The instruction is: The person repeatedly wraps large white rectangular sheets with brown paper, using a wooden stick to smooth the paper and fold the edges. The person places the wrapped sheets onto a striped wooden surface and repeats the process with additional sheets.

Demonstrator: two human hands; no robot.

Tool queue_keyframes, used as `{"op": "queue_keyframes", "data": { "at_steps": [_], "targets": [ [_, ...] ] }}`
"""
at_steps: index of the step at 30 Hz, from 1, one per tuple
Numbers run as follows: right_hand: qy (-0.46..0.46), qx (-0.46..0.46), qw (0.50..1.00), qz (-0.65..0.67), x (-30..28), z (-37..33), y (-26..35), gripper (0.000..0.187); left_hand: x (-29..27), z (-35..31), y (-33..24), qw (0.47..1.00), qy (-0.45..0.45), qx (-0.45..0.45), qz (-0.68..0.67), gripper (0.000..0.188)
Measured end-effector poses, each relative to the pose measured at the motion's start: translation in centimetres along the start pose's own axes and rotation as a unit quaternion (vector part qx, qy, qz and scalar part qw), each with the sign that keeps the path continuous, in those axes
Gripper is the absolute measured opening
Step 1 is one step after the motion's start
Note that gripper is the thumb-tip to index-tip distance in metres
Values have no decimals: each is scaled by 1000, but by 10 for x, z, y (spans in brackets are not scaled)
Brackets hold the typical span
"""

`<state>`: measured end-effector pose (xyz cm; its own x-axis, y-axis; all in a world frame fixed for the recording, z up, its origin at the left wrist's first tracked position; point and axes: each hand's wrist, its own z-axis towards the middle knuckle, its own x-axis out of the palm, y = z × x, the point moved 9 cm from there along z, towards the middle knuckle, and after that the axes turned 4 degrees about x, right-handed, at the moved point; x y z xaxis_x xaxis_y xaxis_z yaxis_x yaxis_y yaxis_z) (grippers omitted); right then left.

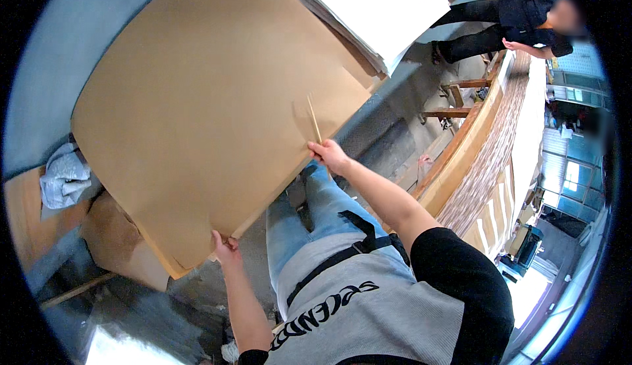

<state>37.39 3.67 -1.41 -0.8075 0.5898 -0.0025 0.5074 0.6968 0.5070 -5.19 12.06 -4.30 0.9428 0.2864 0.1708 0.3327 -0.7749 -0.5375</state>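
A large sheet of brown paper (204, 101) lies spread out before me, on top of what looks like a stack. My left hand (226, 246) is closed on the near edge of this sheet, pinching it between thumb and fingers. Further right along the same edge, my right hand (330, 157) grips a thin, pale stick (314, 116) that points up and away over the paper. The stick casts a shadow on the brown surface. Whether the right fingers also touch the paper edge, I cannot tell.
White sheets (375, 9) lie stacked beyond the paper. To the right stands a long pile of layered strips (487, 134) on wooden supports. A person in dark clothes (503, 22) stands at the far right. A grey cloth (64, 177) lies at the left.
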Motion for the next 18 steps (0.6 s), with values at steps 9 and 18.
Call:
{"op": "queue_keyframes", "data": {
  "at_steps": [9, 18],
  "targets": [
    [85, 1, 995, -46, -67, 4, 10, 28, 27, -24, 1, 997, -56, -37, 46, 30],
    [-387, -216, 875, -195, -324, 37, 159, 21, -3, -21, 3, 985, -151, -53, 59, 25]
  ]
}}
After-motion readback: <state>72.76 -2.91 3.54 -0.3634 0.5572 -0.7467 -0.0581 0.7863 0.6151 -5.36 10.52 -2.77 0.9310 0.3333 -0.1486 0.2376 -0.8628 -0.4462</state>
